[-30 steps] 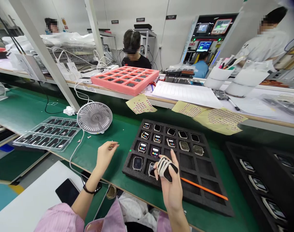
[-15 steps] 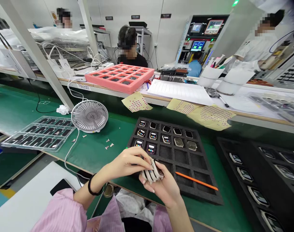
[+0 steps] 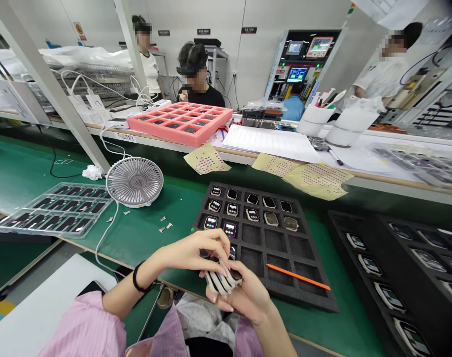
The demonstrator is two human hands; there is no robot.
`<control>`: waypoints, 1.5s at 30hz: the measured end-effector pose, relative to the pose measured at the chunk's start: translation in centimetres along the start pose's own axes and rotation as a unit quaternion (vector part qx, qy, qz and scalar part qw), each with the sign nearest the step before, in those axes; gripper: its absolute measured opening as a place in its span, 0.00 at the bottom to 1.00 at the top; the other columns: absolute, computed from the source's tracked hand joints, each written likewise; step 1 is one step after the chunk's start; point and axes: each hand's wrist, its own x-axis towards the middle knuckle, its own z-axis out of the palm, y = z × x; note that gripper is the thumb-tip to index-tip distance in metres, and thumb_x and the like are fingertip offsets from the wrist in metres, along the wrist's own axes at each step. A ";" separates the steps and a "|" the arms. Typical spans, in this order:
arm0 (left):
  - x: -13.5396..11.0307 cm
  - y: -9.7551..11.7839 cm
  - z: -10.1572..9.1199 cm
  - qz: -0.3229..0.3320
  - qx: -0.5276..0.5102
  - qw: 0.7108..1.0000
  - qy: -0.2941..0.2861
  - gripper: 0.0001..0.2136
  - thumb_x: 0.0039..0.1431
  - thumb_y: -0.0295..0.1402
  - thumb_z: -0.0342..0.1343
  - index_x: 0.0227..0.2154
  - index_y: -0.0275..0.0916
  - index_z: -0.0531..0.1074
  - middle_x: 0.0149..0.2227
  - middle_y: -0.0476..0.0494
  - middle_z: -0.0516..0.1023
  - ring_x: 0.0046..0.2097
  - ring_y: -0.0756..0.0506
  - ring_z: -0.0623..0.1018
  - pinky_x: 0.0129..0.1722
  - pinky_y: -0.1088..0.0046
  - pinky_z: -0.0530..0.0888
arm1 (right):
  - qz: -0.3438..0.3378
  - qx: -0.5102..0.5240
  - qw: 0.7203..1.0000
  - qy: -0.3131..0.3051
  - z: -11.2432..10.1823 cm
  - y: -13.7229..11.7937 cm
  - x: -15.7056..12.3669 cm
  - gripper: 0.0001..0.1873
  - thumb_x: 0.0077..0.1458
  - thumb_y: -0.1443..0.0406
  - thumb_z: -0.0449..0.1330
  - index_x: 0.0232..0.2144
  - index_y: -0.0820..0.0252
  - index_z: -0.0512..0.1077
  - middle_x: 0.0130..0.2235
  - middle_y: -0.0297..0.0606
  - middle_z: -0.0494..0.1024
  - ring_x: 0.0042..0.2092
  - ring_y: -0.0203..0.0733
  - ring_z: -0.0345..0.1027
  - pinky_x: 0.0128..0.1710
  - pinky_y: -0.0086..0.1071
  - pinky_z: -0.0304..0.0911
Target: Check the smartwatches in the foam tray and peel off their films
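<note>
My left hand (image 3: 191, 253) and my right hand (image 3: 244, 297) meet over the near edge of a black foam tray (image 3: 281, 243). Between them I hold a white-and-black striped object (image 3: 222, 280), its exact kind unclear. My left fingers press on its top while my right hand cradles it from below. Several smartwatches (image 3: 229, 229) sit in the tray's far and left compartments, and one watch (image 3: 232, 253) is partly hidden by my fingers. The near right compartments look bare. An orange stick (image 3: 296, 276) lies across the tray.
A white fan (image 3: 134, 182) and a clear tray of dark parts (image 3: 53, 215) stand left. Beyond lie a pink foam tray (image 3: 181, 124) and yellow sheets (image 3: 318, 181). A black tray of watches (image 3: 382, 277) lies right. Co-workers sit and stand beyond the bench.
My left hand has come in from the left onto the striped object, which was on my right hand. The object has moved left and nearer me, and both hands now hold it.
</note>
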 end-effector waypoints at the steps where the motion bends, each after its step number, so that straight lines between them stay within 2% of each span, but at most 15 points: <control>1: 0.1 0.1 0.0 -0.004 -0.001 1.000 -0.005 0.07 0.55 0.35 0.61 0.35 0.39 0.77 0.38 0.40 0.73 0.38 0.47 0.73 0.35 0.74 0.71 | 0.006 -0.013 1.000 -0.006 -0.1 0.1 -0.1 0.19 0.54 0.55 0.54 0.31 0.67 0.74 0.22 0.40 0.75 0.21 0.36 0.62 0.16 0.25 0.44; 5: 0.6 0.0 -0.2 -0.020 0.009 0.999 -0.050 0.11 0.54 0.38 0.61 0.36 0.38 0.73 0.38 0.41 0.72 0.35 0.48 0.71 0.34 0.76 0.70 | 0.018 -0.033 0.999 -0.002 -0.4 0.3 -0.3 0.20 0.55 0.55 0.53 0.33 0.68 0.74 0.22 0.41 0.76 0.21 0.36 0.63 0.17 0.25 0.47; 8: 0.9 -0.4 -0.5 -0.008 0.013 0.997 -0.070 0.13 0.56 0.40 0.59 0.39 0.37 0.71 0.42 0.39 0.71 0.40 0.47 0.72 0.37 0.75 0.72 | 0.002 -0.024 0.999 0.022 -0.5 0.4 -0.3 0.20 0.52 0.55 0.56 0.35 0.67 0.74 0.24 0.42 0.76 0.23 0.38 0.66 0.17 0.25 0.49; 12: 1.0 0.2 -0.6 -0.002 0.040 0.998 -0.051 0.24 0.50 0.39 0.65 0.49 0.39 0.67 0.47 0.38 0.71 0.47 0.43 0.73 0.46 0.68 0.72 | -0.068 -0.125 0.986 0.083 -0.5 0.2 -0.7 0.26 0.54 0.55 0.57 0.52 0.62 0.67 0.35 0.42 0.78 0.27 0.42 0.71 0.22 0.30 0.61; 14: 0.9 0.9 -0.1 -0.004 0.086 0.996 -0.023 0.30 0.48 0.39 0.66 0.53 0.41 0.63 0.51 0.38 0.70 0.52 0.41 0.71 0.52 0.63 0.70 | -0.157 -0.240 0.943 0.168 -0.8 0.0 -0.9 0.33 0.55 0.57 0.57 0.61 0.54 0.55 0.47 0.42 0.75 0.41 0.45 0.73 0.35 0.35 0.68; 17: 0.6 1.3 2.0 -0.002 0.195 0.981 0.021 0.32 0.51 0.35 0.64 0.57 0.42 0.58 0.55 0.37 0.68 0.56 0.39 0.69 0.55 0.60 0.68 | -0.267 -0.395 0.834 0.278 -1.2 -0.1 -0.8 0.41 0.58 0.57 0.56 0.66 0.50 0.39 0.65 0.39 0.55 0.64 0.45 0.50 0.58 0.37 0.55; 19: 0.7 1.0 3.9 0.002 0.273 0.960 0.059 0.29 0.55 0.27 0.59 0.58 0.39 0.56 0.55 0.34 0.67 0.57 0.39 0.67 0.55 0.59 0.69 | -0.298 -0.447 0.789 0.299 -1.4 0.0 -0.5 0.42 0.59 0.56 0.54 0.66 0.51 0.34 0.68 0.38 0.43 0.67 0.46 0.39 0.62 0.39 0.47; 21: 0.9 0.3 5.6 0.013 0.320 0.943 0.088 0.28 0.55 0.19 0.52 0.59 0.37 0.53 0.56 0.33 0.67 0.58 0.39 0.67 0.55 0.59 0.69 | -0.315 -0.473 0.763 0.308 -1.4 0.2 -0.2 0.42 0.60 0.57 0.53 0.66 0.52 0.31 0.69 0.39 0.39 0.67 0.47 0.39 0.63 0.40 0.46; 25: 1.5 -1.0 7.1 0.009 0.344 0.933 0.110 0.28 0.53 0.14 0.44 0.57 0.38 0.54 0.54 0.36 0.68 0.57 0.42 0.69 0.54 0.61 0.71 | -0.324 -0.499 0.733 0.330 -1.3 0.6 0.1 0.44 0.59 0.60 0.52 0.66 0.54 0.27 0.67 0.45 0.50 0.65 0.48 0.50 0.62 0.43 0.48; 27: 1.5 -1.4 6.9 0.008 0.350 0.931 0.107 0.26 0.53 0.15 0.43 0.55 0.38 0.57 0.53 0.37 0.70 0.56 0.43 0.70 0.54 0.62 0.72 | -0.317 -0.500 0.735 0.330 -1.2 0.7 -0.1 0.46 0.58 0.61 0.54 0.66 0.55 0.27 0.64 0.47 0.56 0.63 0.49 0.54 0.61 0.44 0.49; 29: 1.5 -1.6 6.4 0.026 0.346 0.932 0.100 0.24 0.54 0.15 0.44 0.53 0.37 0.60 0.52 0.37 0.71 0.56 0.43 0.70 0.54 0.62 0.72 | -0.306 -0.482 0.757 0.319 -1.1 0.5 -0.7 0.46 0.57 0.60 0.56 0.67 0.55 0.30 0.63 0.46 0.58 0.63 0.48 0.53 0.61 0.43 0.49; 33: 1.1 -1.4 5.1 0.070 0.274 0.952 0.116 0.21 0.56 0.22 0.52 0.53 0.39 0.61 0.50 0.38 0.74 0.53 0.43 0.73 0.52 0.65 0.72 | -0.286 -0.347 0.857 0.250 -1.1 -0.8 -2.2 0.48 0.53 0.60 0.61 0.66 0.49 0.36 0.58 0.42 0.66 0.55 0.46 0.65 0.54 0.41 0.61; 36: 1.1 -1.0 4.6 0.090 0.211 0.965 0.127 0.21 0.55 0.31 0.59 0.52 0.39 0.64 0.48 0.39 0.76 0.50 0.43 0.76 0.50 0.67 0.73 | -0.230 -0.273 0.916 0.181 -1.4 -2.4 -3.0 0.40 0.49 0.61 0.65 0.62 0.50 0.54 0.53 0.41 0.72 0.49 0.45 0.69 0.49 0.38 0.64; 40: 1.4 -0.7 4.6 0.100 0.200 0.969 0.110 0.21 0.56 0.37 0.59 0.52 0.39 0.64 0.49 0.39 0.76 0.51 0.42 0.75 0.54 0.64 0.70 | -0.187 -0.269 0.935 0.139 -1.9 -3.7 -2.9 0.26 0.40 0.63 0.71 0.45 0.56 0.74 0.46 0.39 0.77 0.48 0.46 0.69 0.49 0.36 0.63; 45: 1.8 -0.5 4.3 0.149 0.236 0.956 0.088 0.20 0.60 0.39 0.56 0.53 0.38 0.64 0.48 0.39 0.77 0.51 0.43 0.75 0.57 0.61 0.66 | -0.175 -0.244 0.943 0.143 -2.2 -3.8 -2.7 0.22 0.34 0.65 0.73 0.36 0.60 0.77 0.32 0.36 0.79 0.38 0.43 0.71 0.40 0.33 0.65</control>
